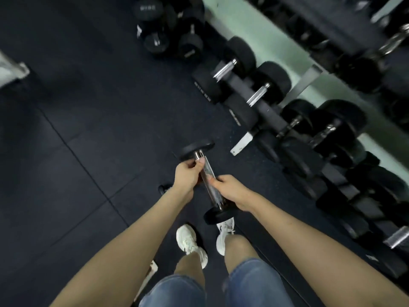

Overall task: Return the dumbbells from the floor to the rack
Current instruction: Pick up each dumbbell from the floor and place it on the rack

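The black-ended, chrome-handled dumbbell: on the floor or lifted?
Lifted. The left hand and right hand grip the black-ended chrome-handled dumbbell, whose near end covers part of a white shoe.

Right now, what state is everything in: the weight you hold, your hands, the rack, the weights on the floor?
held dumbbell: off the floor, in both hands, not yet racked.
left hand: grips the handle's far end.
right hand: grips the handle's near end.
rack: loaded with black dumbbells.
dumbbell pile: lying on the floor by the rack's far end.
small dumbbell: on the floor, partly hidden by the left wrist.
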